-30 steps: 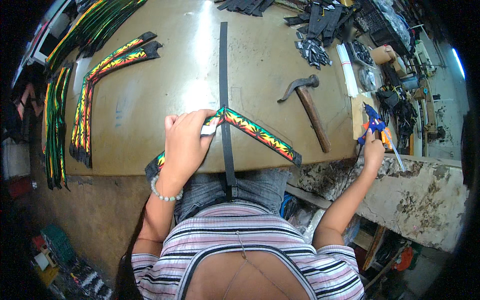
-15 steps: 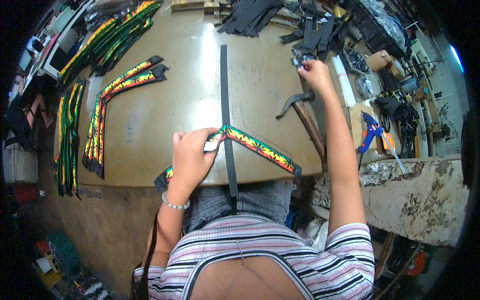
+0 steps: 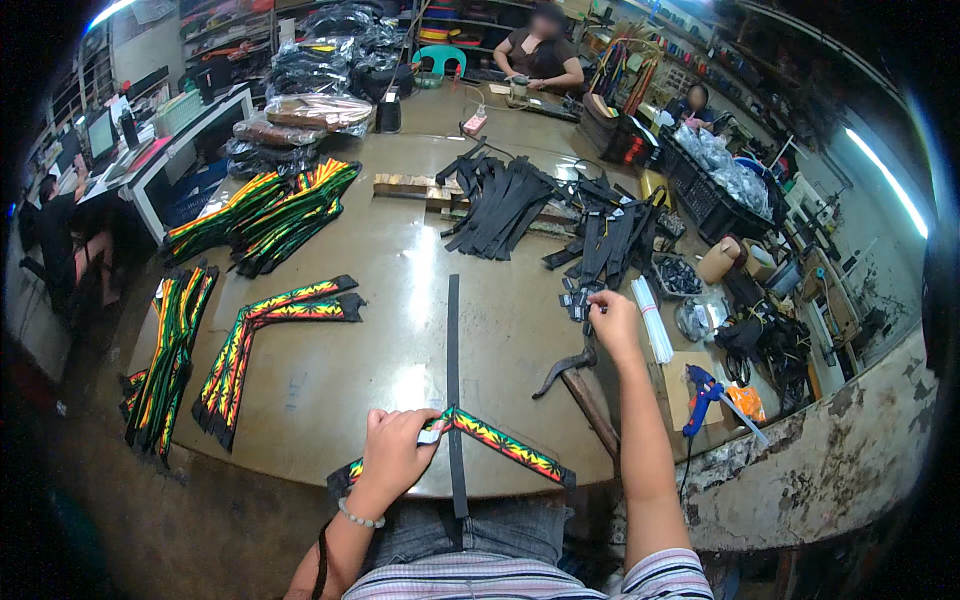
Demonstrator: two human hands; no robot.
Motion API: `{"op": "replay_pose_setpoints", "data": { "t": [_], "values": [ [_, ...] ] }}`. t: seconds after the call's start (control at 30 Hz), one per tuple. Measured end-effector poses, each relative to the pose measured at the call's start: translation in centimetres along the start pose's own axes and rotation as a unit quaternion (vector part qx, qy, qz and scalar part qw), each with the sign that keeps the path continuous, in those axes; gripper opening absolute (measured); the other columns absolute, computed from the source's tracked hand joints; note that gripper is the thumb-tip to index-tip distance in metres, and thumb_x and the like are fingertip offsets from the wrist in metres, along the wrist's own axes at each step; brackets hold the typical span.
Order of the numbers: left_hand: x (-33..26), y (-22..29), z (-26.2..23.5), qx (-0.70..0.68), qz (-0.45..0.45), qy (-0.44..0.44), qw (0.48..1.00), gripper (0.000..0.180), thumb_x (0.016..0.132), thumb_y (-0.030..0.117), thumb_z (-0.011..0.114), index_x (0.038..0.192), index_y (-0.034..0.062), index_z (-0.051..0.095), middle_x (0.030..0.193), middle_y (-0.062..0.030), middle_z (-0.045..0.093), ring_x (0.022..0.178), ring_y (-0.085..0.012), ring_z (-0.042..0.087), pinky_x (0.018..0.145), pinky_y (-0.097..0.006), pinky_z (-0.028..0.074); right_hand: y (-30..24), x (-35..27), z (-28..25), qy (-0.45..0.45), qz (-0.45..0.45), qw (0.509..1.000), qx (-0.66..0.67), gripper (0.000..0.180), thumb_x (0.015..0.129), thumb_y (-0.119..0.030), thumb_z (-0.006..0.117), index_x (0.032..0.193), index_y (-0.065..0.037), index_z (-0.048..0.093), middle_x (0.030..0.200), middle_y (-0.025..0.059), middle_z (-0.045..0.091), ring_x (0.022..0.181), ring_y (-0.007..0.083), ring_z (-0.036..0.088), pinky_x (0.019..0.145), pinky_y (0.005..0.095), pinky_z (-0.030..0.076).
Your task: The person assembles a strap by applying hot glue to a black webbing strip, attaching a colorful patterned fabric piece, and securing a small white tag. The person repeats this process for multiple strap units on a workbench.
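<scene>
My left hand (image 3: pixel 398 450) is closed on a padded strap (image 3: pixel 512 449) with a green, yellow and red leaf pattern, pinching it near its bend. A small white piece (image 3: pixel 430 436) shows at those fingers. The strap's two arms slope down toward the table's near edge. A narrow black webbing strip (image 3: pixel 454 335) runs lengthwise at the bend and hangs over that edge. Off to the right, my right hand (image 3: pixel 614 325) has its fingertips pinched together at a small heap of dark pieces (image 3: pixel 574 302). What it grips is too small to make out.
A hammer (image 3: pixel 592 408) lies below my right hand, with a blue glue gun (image 3: pixel 703 395) and white sticks (image 3: pixel 652 318) farther right. Patterned straps (image 3: pixel 175 360) are stacked at left. Black strips (image 3: pixel 505 205) lie beyond. Two people (image 3: pixel 540 55) are across the table.
The view has tilted up, showing more of the room and the far table. Both hands remain at the same things, the left on the strap and the right at the dark pieces.
</scene>
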State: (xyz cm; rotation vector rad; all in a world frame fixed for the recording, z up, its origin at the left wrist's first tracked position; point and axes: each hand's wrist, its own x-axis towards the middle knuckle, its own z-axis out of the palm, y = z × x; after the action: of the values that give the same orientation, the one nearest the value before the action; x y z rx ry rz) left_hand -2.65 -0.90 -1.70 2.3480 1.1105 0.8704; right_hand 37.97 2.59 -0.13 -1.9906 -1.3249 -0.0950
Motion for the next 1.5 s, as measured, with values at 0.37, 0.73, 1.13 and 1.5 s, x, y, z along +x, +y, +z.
{"op": "replay_pose_setpoints", "data": {
  "t": [0.37, 0.73, 1.13, 1.5],
  "values": [
    [-1.9, 0.4, 0.4, 0.015, 0.007, -0.017, 1.000, 0.012, 0.087, 0.022, 0.070, 0.094, 0.0115, 0.070, 0.085, -0.0076, 0.070, 0.080, -0.0272, 0.063, 0.078, -0.039, 0.036, -7.2, -6.4, -5.4, -0.231, 0.068, 0.879, 0.411, 0.026, 0.091, -0.012, 0.072, 0.113, 0.001, 0.067, 0.097, 0.0046, 0.070, 0.082, 0.0108, 0.066, 0.079, 0.0261, 0.055],
    [-2.3, 0.3, 0.4, 0.021, 0.031, -0.008, 0.999, 0.025, 0.077, 0.009, 0.068, 0.101, 0.0140, 0.067, 0.085, -0.0038, 0.066, 0.084, -0.0230, 0.062, 0.082, -0.039, 0.036, -16.7, -20.4, 0.6, -0.209, 0.061, 0.949, 0.228, 0.016, 0.087, -0.008, 0.074, 0.099, 0.001, 0.073, 0.085, 0.0043, 0.071, 0.071, 0.0065, 0.060, 0.065, 0.0222, 0.048],
    [-6.1, 1.7, -3.9, 0.036, 0.103, -0.114, 0.987, 0.040, 0.071, 0.016, 0.079, 0.110, 0.0161, 0.067, 0.082, -0.0034, 0.056, 0.079, -0.0233, 0.058, 0.074, -0.037, 0.041, -16.3, -20.4, 1.8, -0.167, 0.013, 0.964, 0.207, 0.015, 0.085, -0.009, 0.073, 0.097, 0.000, 0.072, 0.084, 0.0111, 0.067, 0.064, 0.0166, 0.060, 0.062, 0.0296, 0.049],
    [-2.3, 0.6, -0.2, -0.079, 0.068, -0.030, 0.994, 0.021, 0.073, 0.010, 0.080, 0.091, 0.0105, 0.068, 0.079, -0.0076, 0.066, 0.070, -0.0267, 0.065, 0.061, -0.036, 0.050, -16.4, -20.3, 1.9, -0.174, 0.032, 0.961, 0.214, 0.017, 0.084, -0.007, 0.074, 0.099, 0.001, 0.073, 0.081, 0.0056, 0.065, 0.064, 0.0093, 0.053, 0.059, 0.0240, 0.045]
  ]
}}
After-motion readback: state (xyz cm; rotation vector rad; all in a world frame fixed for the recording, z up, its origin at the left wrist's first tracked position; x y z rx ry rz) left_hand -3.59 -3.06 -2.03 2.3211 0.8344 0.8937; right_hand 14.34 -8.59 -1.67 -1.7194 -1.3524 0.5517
